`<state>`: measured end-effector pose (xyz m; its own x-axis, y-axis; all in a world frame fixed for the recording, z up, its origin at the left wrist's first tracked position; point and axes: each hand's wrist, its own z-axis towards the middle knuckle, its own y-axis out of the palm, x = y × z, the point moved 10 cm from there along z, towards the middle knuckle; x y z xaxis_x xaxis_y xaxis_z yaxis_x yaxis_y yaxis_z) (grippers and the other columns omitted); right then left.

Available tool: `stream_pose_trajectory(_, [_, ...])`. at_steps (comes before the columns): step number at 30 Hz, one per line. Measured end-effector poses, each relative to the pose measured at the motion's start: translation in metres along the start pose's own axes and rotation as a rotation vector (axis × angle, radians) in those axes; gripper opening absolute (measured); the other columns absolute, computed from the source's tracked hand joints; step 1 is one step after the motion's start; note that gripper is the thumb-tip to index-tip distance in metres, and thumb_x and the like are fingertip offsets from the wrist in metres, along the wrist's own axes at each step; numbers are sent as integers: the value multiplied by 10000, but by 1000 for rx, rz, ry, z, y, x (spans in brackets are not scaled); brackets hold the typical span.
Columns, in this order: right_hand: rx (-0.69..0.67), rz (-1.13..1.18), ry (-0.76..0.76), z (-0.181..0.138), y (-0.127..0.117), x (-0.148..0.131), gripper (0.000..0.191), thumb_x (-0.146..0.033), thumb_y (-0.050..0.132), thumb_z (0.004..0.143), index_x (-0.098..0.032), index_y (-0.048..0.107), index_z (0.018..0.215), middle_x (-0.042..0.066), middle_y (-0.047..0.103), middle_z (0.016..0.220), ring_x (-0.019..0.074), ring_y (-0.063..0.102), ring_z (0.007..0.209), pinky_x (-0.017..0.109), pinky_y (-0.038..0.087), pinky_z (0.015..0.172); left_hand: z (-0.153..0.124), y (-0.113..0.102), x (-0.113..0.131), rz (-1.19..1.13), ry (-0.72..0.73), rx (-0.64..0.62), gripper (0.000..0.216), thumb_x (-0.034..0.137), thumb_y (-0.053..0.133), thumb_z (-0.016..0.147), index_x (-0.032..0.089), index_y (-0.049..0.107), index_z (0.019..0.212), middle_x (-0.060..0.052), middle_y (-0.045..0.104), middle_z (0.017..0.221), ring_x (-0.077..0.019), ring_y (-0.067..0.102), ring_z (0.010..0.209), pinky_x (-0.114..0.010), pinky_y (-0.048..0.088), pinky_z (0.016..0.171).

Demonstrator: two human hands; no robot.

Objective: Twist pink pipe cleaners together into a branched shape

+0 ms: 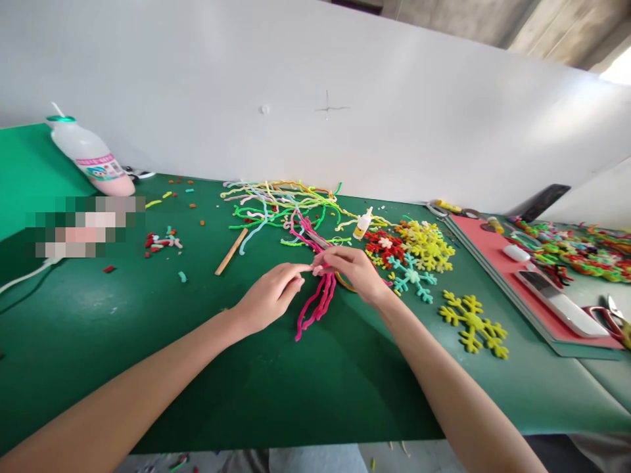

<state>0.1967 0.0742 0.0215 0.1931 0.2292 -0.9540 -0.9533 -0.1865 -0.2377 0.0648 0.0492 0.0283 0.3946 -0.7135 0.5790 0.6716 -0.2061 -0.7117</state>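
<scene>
Hands: right hand [355,270] pinching the pink stems [327,284]; left hand [271,297] with index fingertip at their paler centre, its grip hard to tell from here.
Pink stems: between both hands, over the green surface [305,394], fuzzy, vivid magenta, wavy tails trailing towards the near edge.
Loose stems [254,236]: thin, fluffy, tangled in pastels and greens beyond.
Stick [231,251]: flat, wooden.
Yellow snowflake [474,322]: plush, branching, lying to the right.
</scene>
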Motion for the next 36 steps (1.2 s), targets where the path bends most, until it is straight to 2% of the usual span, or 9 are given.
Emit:
stream_pose_trajectory(2, [81,-262,-46,0,-16,-3,240,-101,482,828,-166,714,829,52,667,843,173,635,808,332,524,767,-1,4,12,38,113,-42,268,201,425,965,209,633,1134,-68,632,942,-186,592,949,-331,494,869])
stream_pose_trajectory(5, [-49,-652,-230,-4,-3,-12,356,39,450,717,-194,719,741,57,613,936,187,576,969,357,467,897,-5,15,28,74,277,-151,301,127,434,939,215,689,1075,-90,635,1046,-212,552,1121,-366,464,986])
stream_pose_trajectory(10, [-156,-840,-286,-10,15,-7,269,-33,529,801,-211,730,795,70,568,950,199,539,977,364,470,891,-5,24,23,137,261,-207,221,206,494,946,193,711,984,-90,647,1113,-241,503,1244,-399,426,1071])
stream_pose_trajectory(17, [22,-485,-280,-3,-9,-24,158,-127,596,829,-195,739,824,59,684,941,175,641,920,307,517,805,-1,19,15,163,185,-150,253,256,474,971,172,701,897,-80,674,1000,-212,601,1054,-355,494,937])
stream_pose_trajectory(20, [138,-348,-203,-1,-26,-19,78,-213,660,805,-190,735,803,59,723,901,191,666,872,315,527,766,-1,20,15,155,189,-159,261,254,459,979,159,689,901,-83,673,999,-214,590,1075,-353,472,957])
stream_pose_trajectory(24, [300,-36,-88,-3,-45,-11,136,-313,685,799,-177,681,805,37,702,766,169,657,699,283,525,609,0,21,15,105,179,-178,266,253,453,984,155,685,899,-77,667,978,-205,582,1075,-340,458,963])
stream_pose_trajectory(28, [432,226,-181,-10,-59,-21,124,-300,690,806,-191,630,796,25,704,806,153,661,699,260,527,568,0,18,12,78,146,-158,253,253,452,984,156,686,989,-82,675,1034,-207,573,1107,-343,443,985])
stream_pose_trajectory(31, [492,261,-283,-16,-67,-32,113,-291,694,807,-205,621,794,15,697,826,126,618,644,253,509,532,0,14,4,46,76,-124,271,263,440,986,155,676,1063,-95,674,1093,-214,574,1125,-356,441,990])
stream_pose_trajectory(36, [398,271,-442,-26,-49,-61,31,-213,715,790,-228,696,809,18,686,822,134,604,698,249,478,528,2,9,-8,-220,-81,-69,293,327,479,970,204,695,1126,-82,672,1197,-219,576,1171,-366,408,1039])
